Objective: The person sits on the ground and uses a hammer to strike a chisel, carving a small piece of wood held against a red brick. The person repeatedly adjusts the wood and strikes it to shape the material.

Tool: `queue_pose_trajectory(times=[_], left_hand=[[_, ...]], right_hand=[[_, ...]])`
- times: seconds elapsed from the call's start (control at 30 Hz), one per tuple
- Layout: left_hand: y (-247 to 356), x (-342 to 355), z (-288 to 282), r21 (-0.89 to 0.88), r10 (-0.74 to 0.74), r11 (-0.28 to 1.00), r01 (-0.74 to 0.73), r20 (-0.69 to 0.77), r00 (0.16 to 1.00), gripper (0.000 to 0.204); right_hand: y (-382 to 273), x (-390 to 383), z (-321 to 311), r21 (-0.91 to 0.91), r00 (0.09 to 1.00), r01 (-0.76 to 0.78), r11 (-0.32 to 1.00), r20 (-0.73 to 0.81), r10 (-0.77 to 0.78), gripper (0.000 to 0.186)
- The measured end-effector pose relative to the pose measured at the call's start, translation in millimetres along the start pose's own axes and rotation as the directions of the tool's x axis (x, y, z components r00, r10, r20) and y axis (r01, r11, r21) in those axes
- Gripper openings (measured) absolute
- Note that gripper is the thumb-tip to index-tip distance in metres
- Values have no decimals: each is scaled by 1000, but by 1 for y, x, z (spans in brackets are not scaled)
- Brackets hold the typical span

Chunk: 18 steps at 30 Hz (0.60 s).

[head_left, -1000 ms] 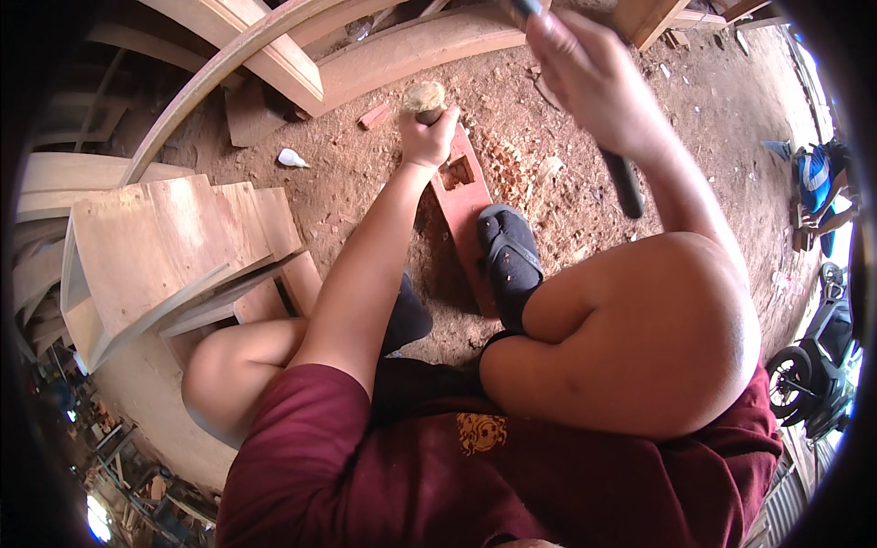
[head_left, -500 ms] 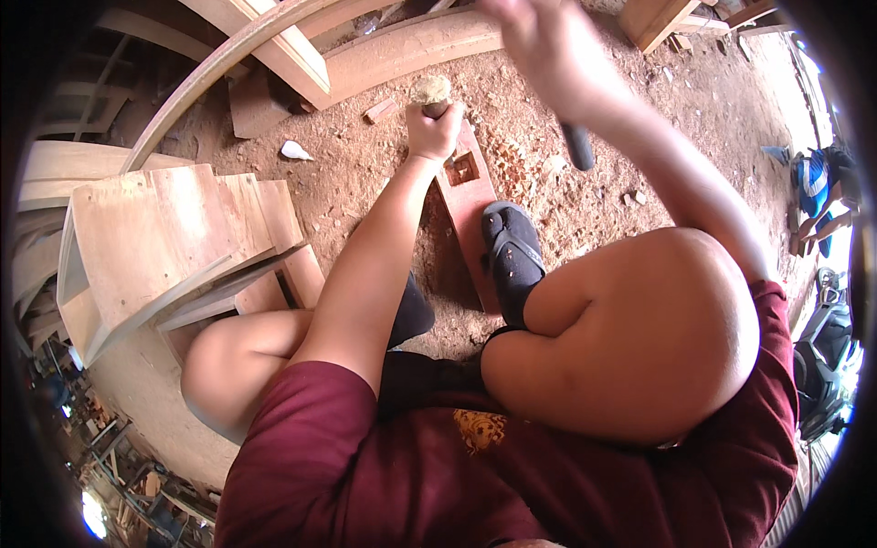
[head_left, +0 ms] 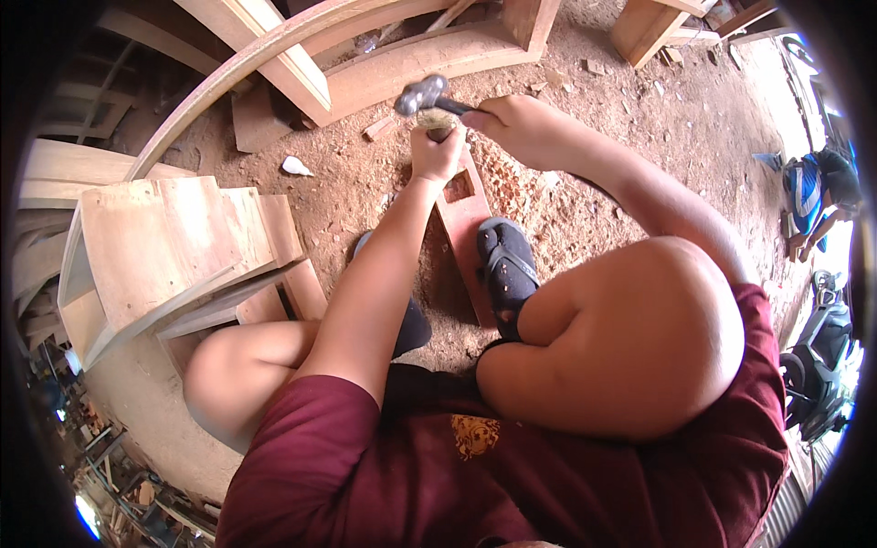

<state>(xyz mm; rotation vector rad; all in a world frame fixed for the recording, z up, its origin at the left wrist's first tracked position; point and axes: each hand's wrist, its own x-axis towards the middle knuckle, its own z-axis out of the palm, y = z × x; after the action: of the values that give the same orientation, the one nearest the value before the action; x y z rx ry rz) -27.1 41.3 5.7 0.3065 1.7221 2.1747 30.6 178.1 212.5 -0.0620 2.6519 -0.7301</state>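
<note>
Dirt floor (head_left: pixel 630 119) under reddish plank (head_left: pixel 461 224), long axis forward-left

Looks every bit a woodworking workshop here: shows shavings (head_left: pixel 514 180) strewn right of the left fingers (head_left: pixel 423 148), curved timber frames (head_left: pixel 420 67) beyond them, wooden panels (head_left: pixel 155 247) well left, earth floor (head_left: pixel 658 128) around them.

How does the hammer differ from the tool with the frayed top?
The hammer has a shiny metal head; the frayed-top tool ends in a pale, rough-looking tip. The hammer is in the right hand, the frayed-top tool in the left hand. The hammer's head is in plain view, while the frayed-top tool's lower end is hidden. Both are gripped by hand.
</note>
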Motion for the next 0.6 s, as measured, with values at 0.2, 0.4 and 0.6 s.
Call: queue_pose_trajectory(times=[0.2, 0.4, 0.6], left_hand=[[3, 31, -8, -115, -229, 972, 204, -270, 935, 21], [11, 46, -34, -466, -401, 858, 217, -342, 850, 31], [8, 18, -18, -210, -40, 978, -1, -191, 981, 29]], right_hand=[[19, -7, -3, 632, 965, -10, 775, -196, 172, 48], [21, -21, 0, 763, 960, -100, 639, -96, 265, 49], [23, -28, -2, 728, 967, -19, 685, -161, 198, 47]])
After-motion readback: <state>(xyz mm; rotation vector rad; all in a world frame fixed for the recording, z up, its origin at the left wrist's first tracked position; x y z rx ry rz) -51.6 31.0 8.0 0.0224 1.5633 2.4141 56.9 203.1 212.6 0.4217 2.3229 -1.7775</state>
